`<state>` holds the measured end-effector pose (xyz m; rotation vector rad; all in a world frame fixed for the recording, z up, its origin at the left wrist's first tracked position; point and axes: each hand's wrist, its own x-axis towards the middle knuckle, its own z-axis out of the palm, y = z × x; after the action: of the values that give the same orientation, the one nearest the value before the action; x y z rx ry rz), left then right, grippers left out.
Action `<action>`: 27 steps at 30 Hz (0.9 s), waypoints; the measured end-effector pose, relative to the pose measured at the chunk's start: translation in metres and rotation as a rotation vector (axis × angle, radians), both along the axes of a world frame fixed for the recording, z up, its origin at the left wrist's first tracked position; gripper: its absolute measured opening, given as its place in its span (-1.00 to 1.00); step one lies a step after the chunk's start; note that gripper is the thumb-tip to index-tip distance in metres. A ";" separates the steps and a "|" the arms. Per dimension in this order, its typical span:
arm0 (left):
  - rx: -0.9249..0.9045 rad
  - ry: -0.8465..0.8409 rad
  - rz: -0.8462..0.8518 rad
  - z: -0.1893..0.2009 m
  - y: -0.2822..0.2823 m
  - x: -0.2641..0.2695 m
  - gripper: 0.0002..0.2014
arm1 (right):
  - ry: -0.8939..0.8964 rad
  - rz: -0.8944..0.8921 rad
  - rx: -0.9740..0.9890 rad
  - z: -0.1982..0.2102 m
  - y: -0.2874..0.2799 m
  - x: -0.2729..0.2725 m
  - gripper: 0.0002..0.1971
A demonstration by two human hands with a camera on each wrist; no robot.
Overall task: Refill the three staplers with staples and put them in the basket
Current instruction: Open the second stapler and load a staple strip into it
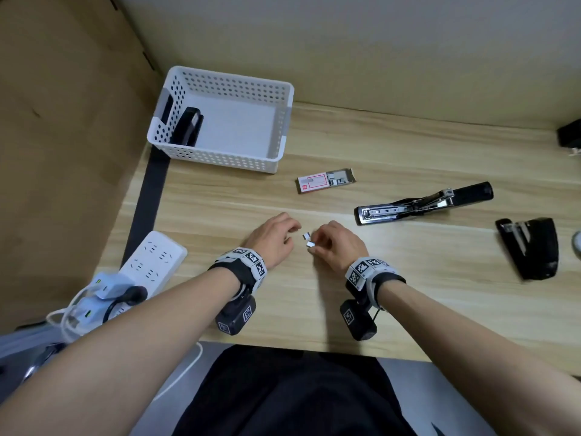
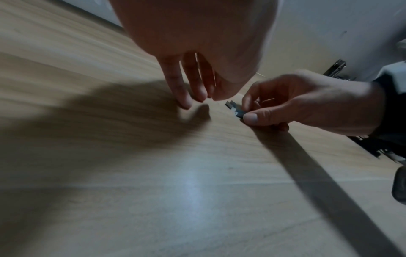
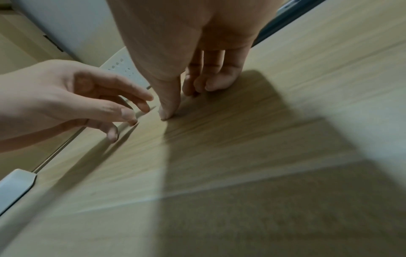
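Observation:
My right hand (image 1: 314,247) pinches a short strip of staples (image 1: 310,244) between thumb and forefinger, low over the wooden table. A second short strip (image 1: 305,236) sits just beside it; in the left wrist view both staple pieces (image 2: 232,107) show at the right hand's (image 2: 248,113) fingertips. My left hand (image 1: 294,234) hovers just left of them with relaxed fingers (image 2: 186,102), holding nothing. One black stapler (image 1: 188,127) stands in the white basket (image 1: 220,158). A long stapler (image 1: 421,204) lies opened at the right. Another black stapler (image 1: 531,247) lies open further right.
An opened staple box (image 1: 325,180) lies between the basket and the long stapler. A white power strip (image 1: 151,262) with plugged chargers lies at the left front. Cardboard walls stand at the left and back. A dark object (image 1: 569,136) sits at the far right edge.

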<state>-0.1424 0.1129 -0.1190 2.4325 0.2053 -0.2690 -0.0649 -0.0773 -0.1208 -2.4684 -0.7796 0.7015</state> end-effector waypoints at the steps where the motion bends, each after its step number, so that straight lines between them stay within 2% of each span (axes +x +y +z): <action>1: -0.001 0.005 -0.007 0.001 0.001 0.000 -0.72 | -0.001 -0.001 -0.002 0.000 0.000 0.001 -0.81; 6: -0.005 0.030 -0.036 0.006 0.003 -0.002 -0.72 | 0.034 0.006 -0.013 0.000 -0.008 0.007 -0.74; 11: 0.012 0.056 -0.047 0.010 0.004 -0.001 -0.74 | 0.160 0.001 -0.182 0.009 -0.007 0.021 -0.68; 15: 0.018 0.067 -0.045 0.012 0.004 0.003 -0.73 | 0.170 0.019 -0.259 0.016 0.003 0.031 -0.70; 19: 0.042 0.025 -0.124 0.015 -0.005 0.012 -0.74 | 0.176 0.030 -0.222 0.020 -0.003 0.033 -0.70; 23: 0.261 -0.036 -0.313 0.018 -0.026 0.032 -0.72 | 0.159 0.008 -0.164 0.030 -0.030 0.038 -0.73; 27: 0.403 -0.016 -0.403 0.016 -0.040 0.046 -0.74 | 0.152 -0.059 -0.191 0.039 -0.074 0.046 -0.78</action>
<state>-0.0964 0.0731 -0.1034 2.8638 -0.2688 -0.4181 -0.0188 -0.1517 -0.0818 -2.5568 -0.6048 0.9686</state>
